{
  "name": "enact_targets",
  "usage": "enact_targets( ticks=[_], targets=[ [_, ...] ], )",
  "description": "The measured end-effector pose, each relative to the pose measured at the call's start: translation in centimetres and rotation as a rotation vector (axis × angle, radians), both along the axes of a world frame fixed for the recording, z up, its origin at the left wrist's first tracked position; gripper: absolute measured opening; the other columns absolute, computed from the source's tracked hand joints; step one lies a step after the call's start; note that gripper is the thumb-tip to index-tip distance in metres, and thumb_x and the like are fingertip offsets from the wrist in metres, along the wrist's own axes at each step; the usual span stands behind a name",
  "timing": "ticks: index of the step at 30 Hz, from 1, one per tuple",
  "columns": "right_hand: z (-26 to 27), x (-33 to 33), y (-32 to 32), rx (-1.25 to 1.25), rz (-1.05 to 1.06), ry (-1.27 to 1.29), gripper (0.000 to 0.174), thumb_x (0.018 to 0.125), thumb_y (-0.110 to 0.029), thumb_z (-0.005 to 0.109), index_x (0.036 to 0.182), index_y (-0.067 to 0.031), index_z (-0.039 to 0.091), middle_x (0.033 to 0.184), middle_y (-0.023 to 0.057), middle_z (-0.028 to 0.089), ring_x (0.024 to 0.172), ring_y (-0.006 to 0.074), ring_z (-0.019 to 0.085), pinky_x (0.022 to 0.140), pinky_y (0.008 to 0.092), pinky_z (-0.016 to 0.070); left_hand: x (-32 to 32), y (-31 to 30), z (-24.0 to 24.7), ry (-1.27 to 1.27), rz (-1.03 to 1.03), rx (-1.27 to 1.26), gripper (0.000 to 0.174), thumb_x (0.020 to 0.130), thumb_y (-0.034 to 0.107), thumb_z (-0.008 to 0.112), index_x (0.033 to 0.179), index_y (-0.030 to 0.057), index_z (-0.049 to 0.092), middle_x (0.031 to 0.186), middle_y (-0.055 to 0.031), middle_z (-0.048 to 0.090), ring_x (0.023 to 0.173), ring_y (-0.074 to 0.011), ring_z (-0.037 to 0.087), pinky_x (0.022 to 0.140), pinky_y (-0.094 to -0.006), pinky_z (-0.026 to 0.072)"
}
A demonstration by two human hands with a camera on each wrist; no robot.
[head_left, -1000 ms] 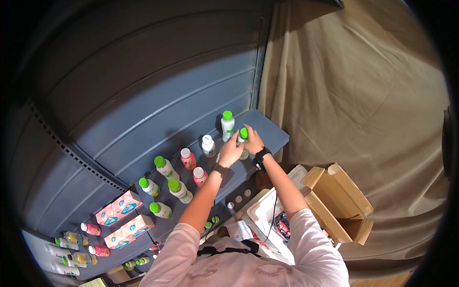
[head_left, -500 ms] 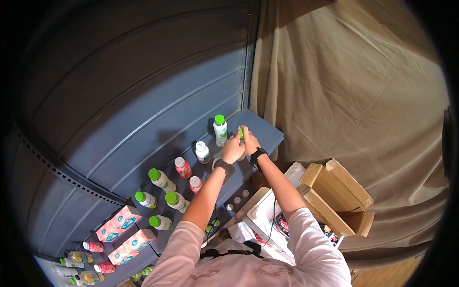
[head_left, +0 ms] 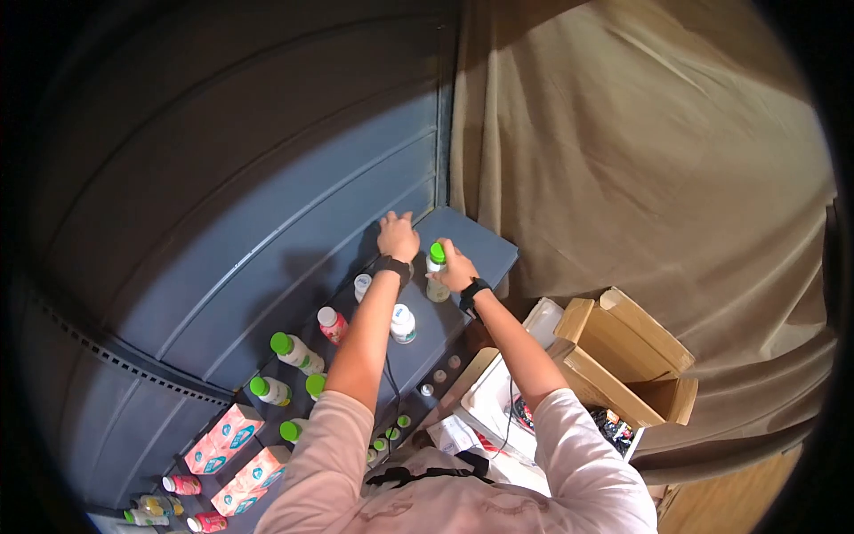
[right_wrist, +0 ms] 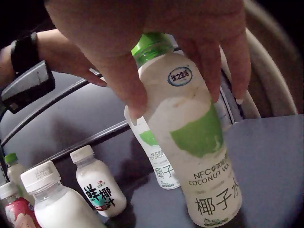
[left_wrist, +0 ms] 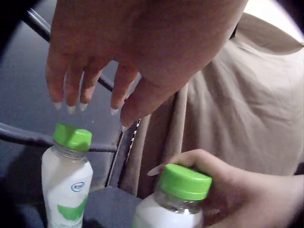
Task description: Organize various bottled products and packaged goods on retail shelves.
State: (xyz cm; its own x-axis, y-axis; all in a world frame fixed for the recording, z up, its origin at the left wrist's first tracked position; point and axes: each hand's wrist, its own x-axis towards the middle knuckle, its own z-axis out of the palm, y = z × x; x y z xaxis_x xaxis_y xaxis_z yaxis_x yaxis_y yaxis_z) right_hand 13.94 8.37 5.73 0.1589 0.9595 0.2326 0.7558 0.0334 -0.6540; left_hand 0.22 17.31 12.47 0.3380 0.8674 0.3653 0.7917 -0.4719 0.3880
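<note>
My right hand (head_left: 457, 270) grips a white coconut water bottle (right_wrist: 190, 123) with a green cap, thumb on one side of its upper part and fingers on the other. The bottle stands upright on the grey shelf (head_left: 487, 245). Behind it my left hand (head_left: 398, 238) hovers, fingers spread a little and pointing down, above a second coconut water bottle (left_wrist: 69, 185). A small gap shows between those fingertips and its green cap in the left wrist view. From the head view, the left hand and forearm mostly hide this second bottle.
Two white-capped coconut drink bottles, one in front (head_left: 403, 325) and one behind (head_left: 362, 286), stand left of the hands. Farther left are a pink bottle (head_left: 332, 327), several green-capped bottles (head_left: 298, 352) and pink cartons (head_left: 222, 438). A cardboard box (head_left: 623, 374) lies below, before a brown curtain (head_left: 640, 178).
My left hand has left the front coconut water bottle and moved back and left over the rear one. The right hand stays on the front bottle. The head view has shifted slightly.
</note>
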Motion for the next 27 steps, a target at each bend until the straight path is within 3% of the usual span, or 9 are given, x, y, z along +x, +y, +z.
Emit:
enact_targets(
  ticks=[6, 10, 17, 24, 27],
  targets=[
    [-0.1, 0.0, 0.1, 0.014, -0.011, -0.008, 0.077, 0.068, -0.021, 0.084, 0.129, -0.0169, 0.036, 0.115, 0.0244, 0.059, 0.104, 0.0462, 0.059, 0.085, 0.0492, 0.0497, 0.5, 4.7, -3.0, 0.186, 0.029, -0.27, 0.044, 0.083, 0.022, 0.069, 0.124, 0.011, 0.057, 0.117, -0.0184, 0.062, 0.11, -0.0348, 0.06, 0.089, -0.0435, 0.0528],
    [-0.2, -0.1, 0.0, 0.039, -0.015, 0.006, 0.077, 0.068, -0.019, 0.083, 0.129, -0.0174, 0.036, 0.113, 0.0243, 0.06, 0.103, 0.0464, 0.059, 0.084, 0.0495, 0.0495, 0.7, 6.6, -4.4, 0.191, 0.063, -0.343, 0.053, 0.078, 0.025, 0.077, 0.124, 0.0126, 0.055, 0.115, -0.0175, 0.065, 0.108, -0.0341, 0.063, 0.088, -0.0434, 0.0533],
    [0.1, -0.1, 0.0, 0.007, -0.012, 0.033, 0.077, 0.068, -0.022, 0.083, 0.129, -0.0167, 0.036, 0.118, 0.0229, 0.059, 0.108, 0.0448, 0.057, 0.087, 0.0471, 0.0488, 0.5, 6.1, -4.6, 0.077, 0.057, -0.379, 0.072, 0.063, 0.03, 0.089, 0.12, 0.0121, 0.05, 0.112, -0.0165, 0.066, 0.105, -0.0359, 0.064, 0.087, -0.0429, 0.0528],
    [0.1, 0.0, -0.2, 0.022, -0.011, 0.041, 0.076, 0.069, -0.021, 0.083, 0.13, -0.0174, 0.037, 0.12, 0.0222, 0.059, 0.108, 0.0445, 0.058, 0.087, 0.0474, 0.0496, 1.3, 6.1, -4.6, 0.042, 0.084, -0.335, 0.072, 0.059, 0.034, 0.09, 0.118, 0.0123, 0.054, 0.107, -0.0155, 0.068, 0.102, -0.0355, 0.064, 0.086, -0.043, 0.0517],
    [0.1, -0.1, -0.3, 0.088, -0.003, 0.034, 0.077, 0.068, -0.016, 0.082, 0.13, -0.0181, 0.037, 0.113, 0.0238, 0.061, 0.101, 0.046, 0.06, 0.083, 0.0497, 0.0502, 1.5, 6.2, -4.8, 0.049, 0.079, -0.33, 0.071, 0.061, 0.033, 0.089, 0.117, 0.011, 0.052, 0.107, -0.0174, 0.068, 0.101, -0.0361, 0.065, 0.086, -0.0437, 0.0522]
  ],
)
